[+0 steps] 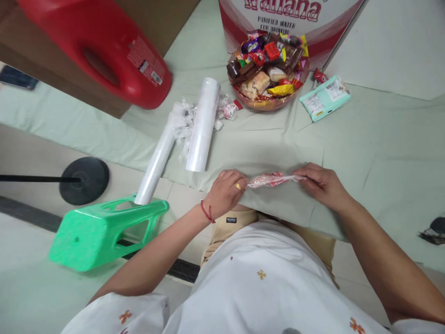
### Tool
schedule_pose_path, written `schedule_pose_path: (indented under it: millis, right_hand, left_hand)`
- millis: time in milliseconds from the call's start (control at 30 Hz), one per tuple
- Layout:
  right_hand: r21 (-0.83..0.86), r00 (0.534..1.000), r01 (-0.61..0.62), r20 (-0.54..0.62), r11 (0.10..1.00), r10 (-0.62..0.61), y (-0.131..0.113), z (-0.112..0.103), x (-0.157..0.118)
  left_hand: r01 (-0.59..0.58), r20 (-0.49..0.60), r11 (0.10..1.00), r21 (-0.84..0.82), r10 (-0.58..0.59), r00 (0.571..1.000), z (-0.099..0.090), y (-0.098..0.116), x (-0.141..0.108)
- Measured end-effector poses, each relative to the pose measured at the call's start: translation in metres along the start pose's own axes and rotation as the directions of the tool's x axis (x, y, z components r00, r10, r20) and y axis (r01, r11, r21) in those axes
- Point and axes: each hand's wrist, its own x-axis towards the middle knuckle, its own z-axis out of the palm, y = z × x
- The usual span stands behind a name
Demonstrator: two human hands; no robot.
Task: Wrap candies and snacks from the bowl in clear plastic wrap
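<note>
Stretching crosswise on the body side of the candy bowl, the wrapped packet has its ends pinched in left hand and right hand grips.

This looks most like a room in a home, though a casual corner of a shop or office cannot be ruled out. A pale green cloth drapes the work surface at three o'clock, creased like household linen. At one o'clock, a bowl heaped with wrapped sweets stands against a drinking-water carton. A big red jug sits at ten o'clock; at eight, a green plastic stool lies near pale floor tiles.
</note>
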Motion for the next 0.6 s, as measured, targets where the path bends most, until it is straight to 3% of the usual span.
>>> schedule_pose_path:
  millis: [100, 233, 333, 467, 533, 600]
  right_hand:
    - [0.057, 0.997, -0.075, -0.013, 0.996, 0.076, 0.0, -0.005, 0.0]
    - [-0.003, 0.998, 0.036, -0.053, 0.999, -0.036, 0.007, -0.011, 0.001]
    - [-0.075, 0.995, 0.071, -0.059, 0.995, -0.076, 0.015, -0.011, 0.002]
    - [-0.163, 0.995, 0.079, -0.049, 0.983, -0.088, 0.022, -0.006, 0.003]
    - [-0.196, 0.994, 0.086, -0.044, 0.977, -0.096, 0.023, -0.004, 0.004]
    - [-0.223, 0.994, 0.091, -0.041, 0.971, -0.102, 0.023, -0.001, 0.004]
  left_hand:
    - [0.005, -0.06, 0.993, -0.119, -0.012, 0.998, -0.006, 0.007, 0.001]
    - [-0.186, -0.09, 0.982, 0.022, 0.187, 0.978, -0.005, 0.023, -0.004]
    - [-0.34, -0.026, 0.936, 0.093, 0.343, 0.939, 0.004, 0.04, -0.008]
    - [-0.459, 0.121, 0.889, 0.003, 0.455, 0.882, 0.018, 0.056, 0.004]
    - [-0.488, 0.21, 0.87, -0.074, 0.492, 0.845, 0.024, 0.056, 0.019]
    - [-0.457, 0.266, 0.877, -0.148, 0.481, 0.836, 0.029, 0.054, 0.035]
